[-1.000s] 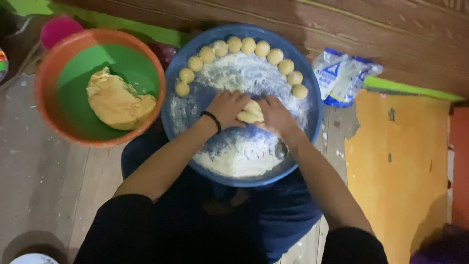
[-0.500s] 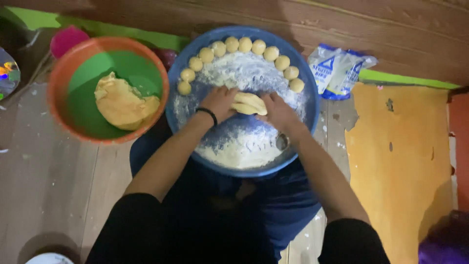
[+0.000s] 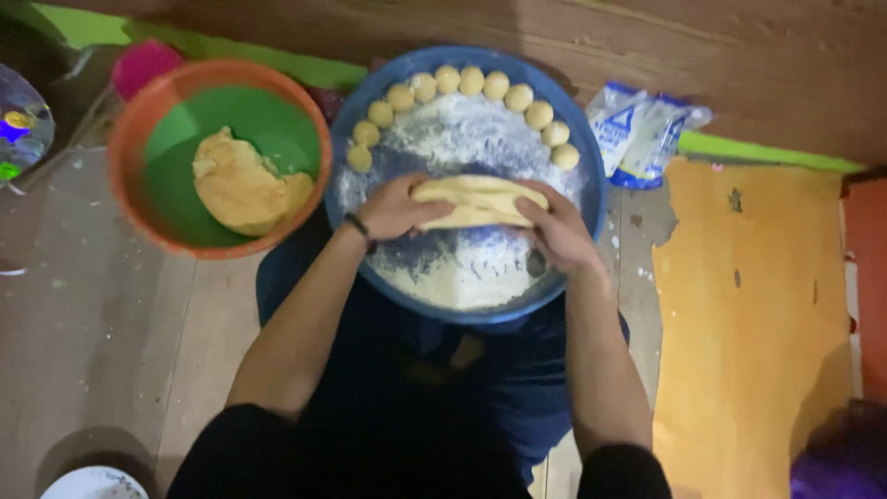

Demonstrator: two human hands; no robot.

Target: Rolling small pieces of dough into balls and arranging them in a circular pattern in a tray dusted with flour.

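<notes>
- Hidden or cut off: the fingertips of both hands lie under or behind the dough roll (image 3: 476, 201), so their exact curl cannot be made out. A white dish (image 3: 92, 483) at the near left and a shiny item (image 3: 20, 129) at the far left are cropped by the frame.
- Left hand (image 3: 393, 208): partly closed, fingers wrapped over the left end of the dough roll; a dark band sits at the wrist.
- Right hand (image 3: 554, 231): partly closed, gripping the right end of the same roll.
- Dough roll: elongated, pale yellow, lying crosswise over the middle of the floured blue basin (image 3: 591, 222).
- Dough balls (image 3: 471, 80): a curved row along the basin's far rim.
- Orange bowl (image 3: 125, 148): left of the basin, green inside, holding a dough lump (image 3: 242, 189).
- Flour bag (image 3: 642, 129): far right, just beside the basin.
</notes>
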